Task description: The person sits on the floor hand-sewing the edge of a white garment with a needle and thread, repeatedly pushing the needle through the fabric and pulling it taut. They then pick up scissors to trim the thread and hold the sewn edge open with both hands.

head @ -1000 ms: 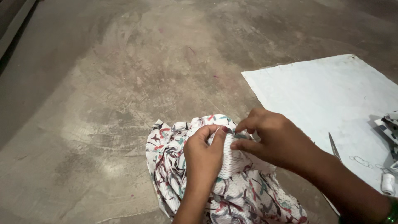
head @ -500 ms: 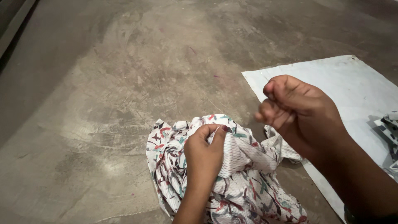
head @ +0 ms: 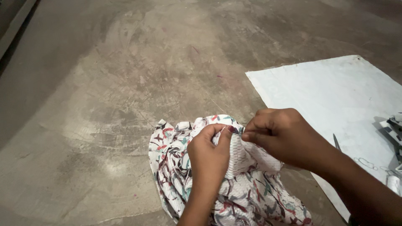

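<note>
1. The white fabric printed with red, teal and black marks (head: 234, 184) lies bunched on the grey concrete floor (head: 104, 104), near the person and a little right of centre, just left of the pale rectangular sheet (head: 335, 92).
2. The left hand (head: 208, 157) is closed in a pinch on a raised fold at the top of the fabric, thumb against fingertips, holding that fold up off the heap.
3. The right hand (head: 284, 134) is also closed, its fingertips pressed together right at the same fold and touching the cloth beside the left thumb. Whether a needle or thread sits in that pinch is too small to tell.
4. What has changed: half a second ago the right hand was lifted up and away to the right, clear of the fabric, as at the end of a pull; now it has come back down to the fold. The left hand has kept its grip in the same spot throughout.
5. Judged from that, the work looks like hand stitching, with one pull finished and the hand returned to the seam.
6. On the sheet, to the right, lie a thin dark pointed tool (head: 337, 143) and some small grey items at the edge (head: 393, 127), well apart from both hands.
</note>
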{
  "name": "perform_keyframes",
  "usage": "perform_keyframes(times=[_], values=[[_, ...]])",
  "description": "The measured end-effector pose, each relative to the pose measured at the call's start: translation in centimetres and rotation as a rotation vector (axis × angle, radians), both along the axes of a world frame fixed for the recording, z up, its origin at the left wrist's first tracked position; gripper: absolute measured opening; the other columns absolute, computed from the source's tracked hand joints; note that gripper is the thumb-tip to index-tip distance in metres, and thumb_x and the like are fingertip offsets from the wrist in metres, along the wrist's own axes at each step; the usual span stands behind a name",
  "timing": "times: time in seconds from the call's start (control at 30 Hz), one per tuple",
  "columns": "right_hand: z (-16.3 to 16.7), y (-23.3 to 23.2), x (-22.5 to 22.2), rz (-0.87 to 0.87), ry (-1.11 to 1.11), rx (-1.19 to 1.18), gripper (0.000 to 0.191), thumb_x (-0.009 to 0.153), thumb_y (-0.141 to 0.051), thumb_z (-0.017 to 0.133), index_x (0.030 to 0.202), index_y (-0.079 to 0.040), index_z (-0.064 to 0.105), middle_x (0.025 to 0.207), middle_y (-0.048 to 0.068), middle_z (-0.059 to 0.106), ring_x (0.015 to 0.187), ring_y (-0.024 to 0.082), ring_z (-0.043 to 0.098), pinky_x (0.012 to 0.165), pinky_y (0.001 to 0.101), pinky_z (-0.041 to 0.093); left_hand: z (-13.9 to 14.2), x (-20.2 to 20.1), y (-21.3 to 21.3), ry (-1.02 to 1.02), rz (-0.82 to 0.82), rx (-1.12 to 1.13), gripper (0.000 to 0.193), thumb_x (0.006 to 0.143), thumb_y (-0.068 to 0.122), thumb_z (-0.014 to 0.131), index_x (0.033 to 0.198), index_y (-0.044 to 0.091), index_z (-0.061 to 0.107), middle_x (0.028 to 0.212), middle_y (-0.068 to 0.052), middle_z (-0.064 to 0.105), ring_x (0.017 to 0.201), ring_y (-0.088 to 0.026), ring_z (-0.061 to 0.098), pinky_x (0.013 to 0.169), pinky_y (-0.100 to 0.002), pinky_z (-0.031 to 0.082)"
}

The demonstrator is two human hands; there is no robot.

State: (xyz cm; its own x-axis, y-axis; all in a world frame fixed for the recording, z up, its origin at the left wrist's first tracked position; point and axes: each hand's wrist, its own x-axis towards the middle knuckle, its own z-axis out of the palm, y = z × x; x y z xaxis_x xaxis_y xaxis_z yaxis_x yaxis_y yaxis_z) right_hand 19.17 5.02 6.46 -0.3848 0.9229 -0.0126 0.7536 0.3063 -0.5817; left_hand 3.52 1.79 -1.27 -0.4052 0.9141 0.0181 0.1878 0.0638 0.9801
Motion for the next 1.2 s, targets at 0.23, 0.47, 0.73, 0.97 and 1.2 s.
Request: perform_keyframes(times=[0.23, 0.47, 0.73, 0.97, 1.2], values=[[-1.9, -1.4, -0.9, 0.139, 0.005, 0.084, 0.018, 0.080, -0.023, 0.075, 0.089, -0.008, 0.079, 0.074, 0.003, 0.072, 0.061, 0.017, 0.070, 0.059, 0.0337, 0.056, -0.5, 0.3, -0.3, 0.055, 0.046, 0.100, 0.017, 0.086, 0.022, 0.077, 0.090, 0.006, 0.079, 0.051, -0.004, 0.060, 0.042, -0.008, 0.041, 0.043, -0.030, 0.036], [-2.6, -1.8, 0.8, -0.073, 0.067, -0.077, 0.029, 0.096, -0.029, 0.058, 0.109, -0.013, 0.078, 0.091, 0.004, 0.073, 0.082, 0.016, 0.070, 0.073, 0.0326, 0.058, -0.5, -0.5, 0.1, -0.002, 0.003, 0.024, 0.018, 0.085, 0.022, 0.075, 0.093, 0.006, 0.080, 0.050, -0.004, 0.061, 0.042, -0.007, 0.042, 0.043, -0.031, 0.036], [-3.1, -1.0, 3.2, -0.222, 0.470, 0.266, 0.024, 0.100, -0.012, 0.058, 0.116, 0.000, 0.071, 0.104, 0.010, 0.075, 0.100, 0.018, 0.073, 0.088, 0.0320, 0.059, -1.0, -0.5, 0.2, -0.008, 0.010, 0.010, 0.020, 0.085, 0.022, 0.076, 0.095, 0.005, 0.080, 0.049, -0.004, 0.055, 0.044, -0.006, 0.037, 0.043, -0.031, 0.031], [-2.3, -0.7, 3.3, -0.216, 0.612, 0.087, 0.032, 0.098, -0.011, 0.060, 0.129, -0.012, 0.059, 0.104, 0.009, 0.072, 0.092, 0.020, 0.077, 0.084, 0.0343, 0.061, -1.3, -0.3, 0.1, -0.129, -0.069, 0.110, 0.016, 0.090, 0.019, 0.073, 0.096, 0.005, 0.079, 0.066, 0.006, 0.067, 0.053, 0.001, 0.046, 0.048, -0.023, 0.036], [-3.0, -1.5, 1.5, -0.061, 0.144, 0.201, 0.018, 0.082, -0.005, 0.072, 0.098, -0.010, 0.077, 0.098, 0.000, 0.077, 0.083, 0.013, 0.077, 0.072, 0.0292, 0.062, -1.3, -0.3, 0.1, -0.256, -0.146, 0.049, 0.016, 0.091, 0.016, 0.072, 0.096, 0.002, 0.078, 0.063, 0.005, 0.065, 0.049, 0.000, 0.041, 0.044, -0.024, 0.029]])
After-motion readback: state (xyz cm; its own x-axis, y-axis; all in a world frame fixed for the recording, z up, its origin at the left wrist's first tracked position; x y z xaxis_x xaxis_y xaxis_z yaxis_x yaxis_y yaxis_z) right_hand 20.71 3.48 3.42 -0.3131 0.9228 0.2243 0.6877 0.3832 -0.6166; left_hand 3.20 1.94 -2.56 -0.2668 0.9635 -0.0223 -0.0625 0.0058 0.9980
